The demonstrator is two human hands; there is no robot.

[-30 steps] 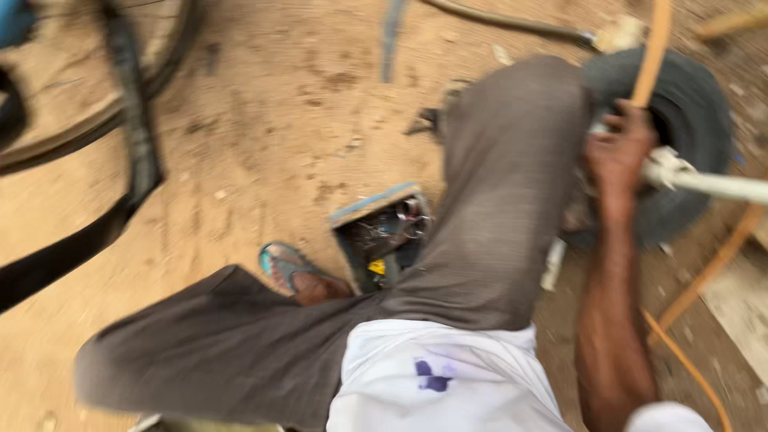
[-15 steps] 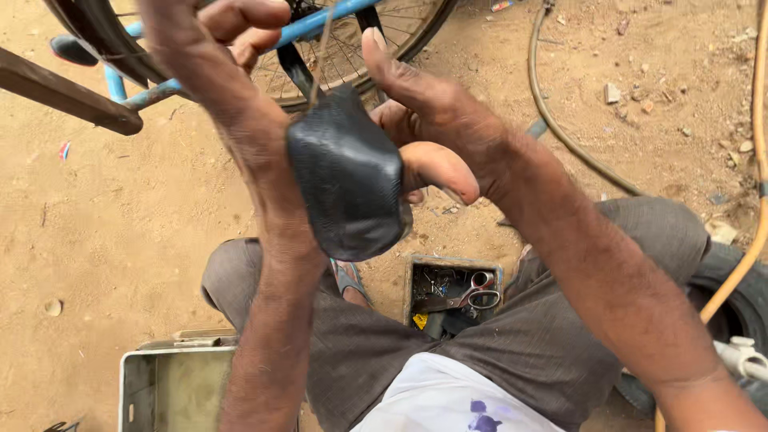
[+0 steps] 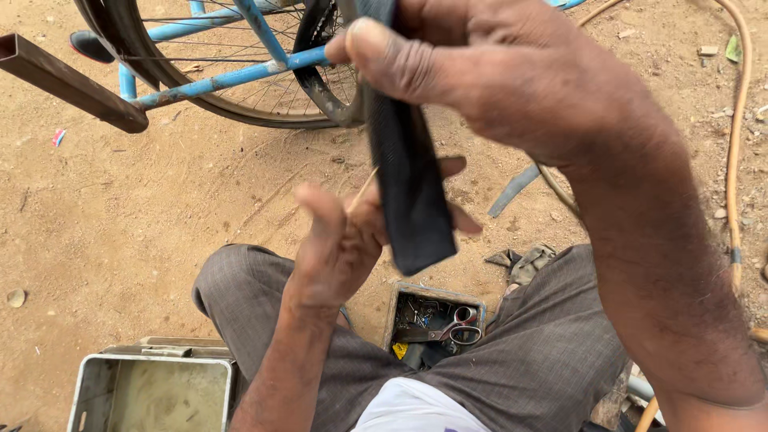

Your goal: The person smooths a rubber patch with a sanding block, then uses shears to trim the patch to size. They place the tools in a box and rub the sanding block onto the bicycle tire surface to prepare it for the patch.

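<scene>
A black rubber strip (image 3: 410, 192), like a piece of inner tube, hangs down in front of me. My right hand (image 3: 488, 72) pinches its top end near the upper edge of the head view. My left hand (image 3: 344, 240) is lower, fingers spread, touching the strip's lower part from behind, with a thin pale stick (image 3: 362, 190) between its fingers. Below the hands, between my grey-trousered legs (image 3: 528, 360), lies a small open box (image 3: 436, 320) with scissors and small parts.
A blue bicycle frame and wheel (image 3: 232, 72) stand at the top left, with a brown metal bar (image 3: 72, 84) beside them. An orange hose (image 3: 732, 160) runs down the right. A metal tray of murky water (image 3: 152, 392) sits at the bottom left on the sandy ground.
The rubber piece was bunched between both hands; now it hangs stretched out as a strip, my right hand raised and my left hand lowered and opened. The view came closer.
</scene>
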